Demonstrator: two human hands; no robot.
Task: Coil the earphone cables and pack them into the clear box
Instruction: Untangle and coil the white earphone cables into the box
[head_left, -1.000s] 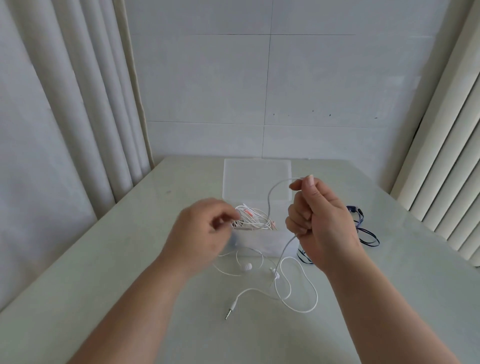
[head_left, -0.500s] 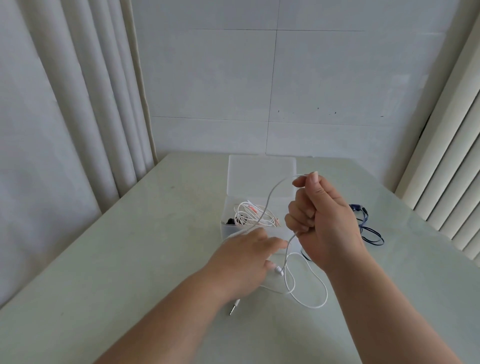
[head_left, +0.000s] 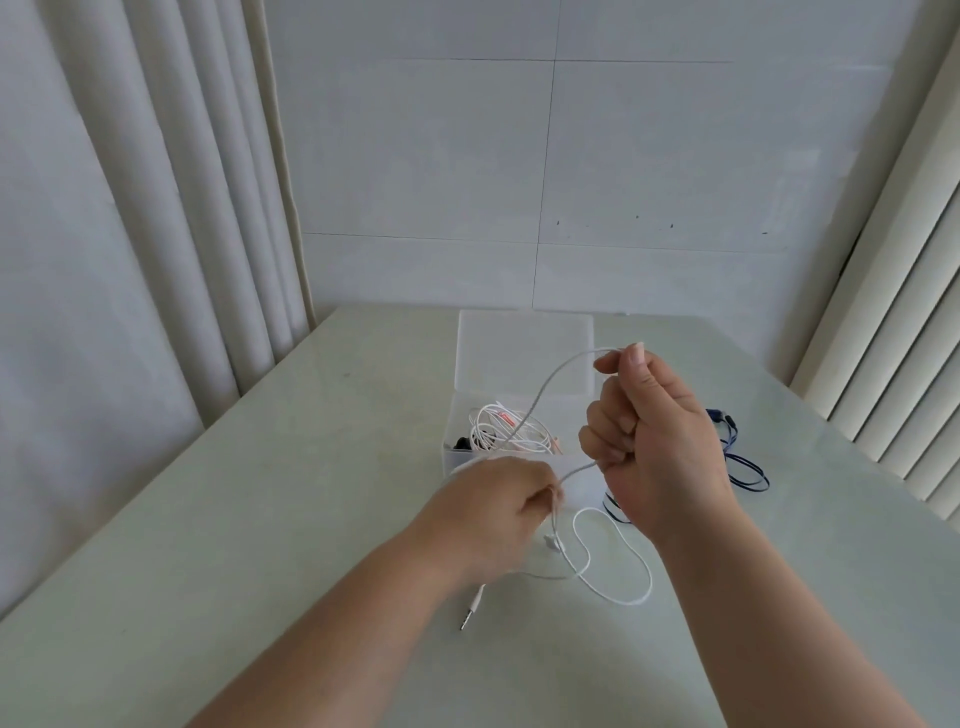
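Note:
A white earphone cable (head_left: 618, 577) lies in loose loops on the table in front of the clear box (head_left: 462, 452). My right hand (head_left: 660, 436) is raised above the table and pinches the cable between thumb and forefinger, with a strand running through its curled fingers. My left hand (head_left: 493, 514) sits lower, just left of it, and pinches the same cable near the box's front. The cable's jack plug (head_left: 470, 613) rests on the table below my left wrist. Inside the box lie coiled white cables (head_left: 498, 431) and something black.
The box's open lid (head_left: 524, 353) stands up behind it. A dark blue earphone cable (head_left: 743, 467) lies on the table right of my right hand. Curtains hang at the left, blinds at the right, a tiled wall behind the pale table (head_left: 260, 519).
My left hand dropped from the box's rim to the table in front of it and took hold of the white cable. The right hand kept its pinch at about the same height.

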